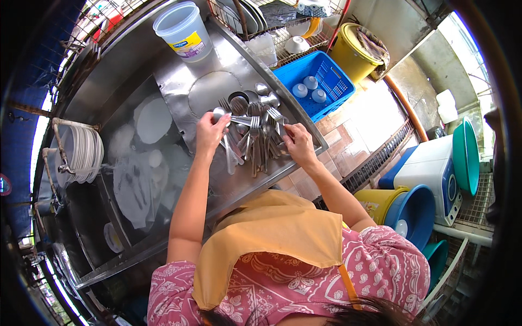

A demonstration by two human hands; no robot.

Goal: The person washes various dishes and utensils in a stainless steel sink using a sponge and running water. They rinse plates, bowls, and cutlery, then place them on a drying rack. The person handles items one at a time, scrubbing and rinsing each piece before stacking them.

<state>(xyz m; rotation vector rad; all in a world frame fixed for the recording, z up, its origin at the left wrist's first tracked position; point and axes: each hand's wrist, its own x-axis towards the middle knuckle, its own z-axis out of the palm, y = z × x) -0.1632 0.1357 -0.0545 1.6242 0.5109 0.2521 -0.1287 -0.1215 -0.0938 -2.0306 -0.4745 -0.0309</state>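
A heap of metal spoons and forks (260,138) lies on the steel counter (234,51) in front of me. My left hand (210,133) is closed at the heap's left edge, its fingertips pinching a spoon (219,113) whose bowl shows above them. On the right side, my right hand (298,142) is closed round the handle end of a fork (275,115), tines pointing up and left. Several more spoons (262,89) lie at the far side of the heap. How many pieces each hand holds is partly hidden by the fingers.
Left of the counter, a sink holds cloudy water with submerged plates (154,120). White plates stand in a rack (87,155) beyond it. A clear plastic tub (185,32) stands at the back. A blue basket (340,89) with small white bowls sits beyond the counter's right edge.
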